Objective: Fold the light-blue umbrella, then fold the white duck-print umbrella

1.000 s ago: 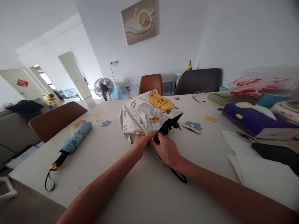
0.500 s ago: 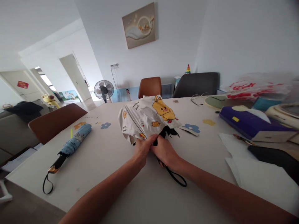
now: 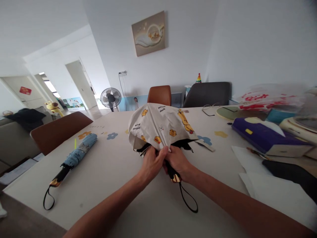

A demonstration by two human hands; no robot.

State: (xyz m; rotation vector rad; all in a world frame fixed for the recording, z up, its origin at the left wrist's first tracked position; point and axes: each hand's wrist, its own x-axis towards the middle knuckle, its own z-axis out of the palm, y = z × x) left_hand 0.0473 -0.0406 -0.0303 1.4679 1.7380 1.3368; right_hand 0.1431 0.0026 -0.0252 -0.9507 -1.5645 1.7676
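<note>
A white folding umbrella (image 3: 160,122) with yellow duck prints lies on the table before me, its canopy loose and partly bunched. Its black handle, with a gold end and a wrist loop, points toward me. My left hand (image 3: 152,163) is closed on the canopy's near edge, thumb on top, with some fingers hidden under the cloth. Right beside it, my right hand (image 3: 179,162) grips the edge where canopy and handle meet. The two thumbs nearly touch. To the left rests a folded blue umbrella (image 3: 80,150) with a black handle and loop.
On the right are a purple tissue box (image 3: 262,135), white paper sheets (image 3: 274,195), a plastic bag (image 3: 269,96) and eyeglasses (image 3: 209,109). Brown chairs (image 3: 159,96) and a dark chair (image 3: 208,94) stand around the table (image 3: 104,201). A fan (image 3: 111,98) is behind.
The canopy has turned, its big duck print shifting right, and it looks fuller. More of the umbrella's handle shows below my hands. The camera view has tilted slightly upward.
</note>
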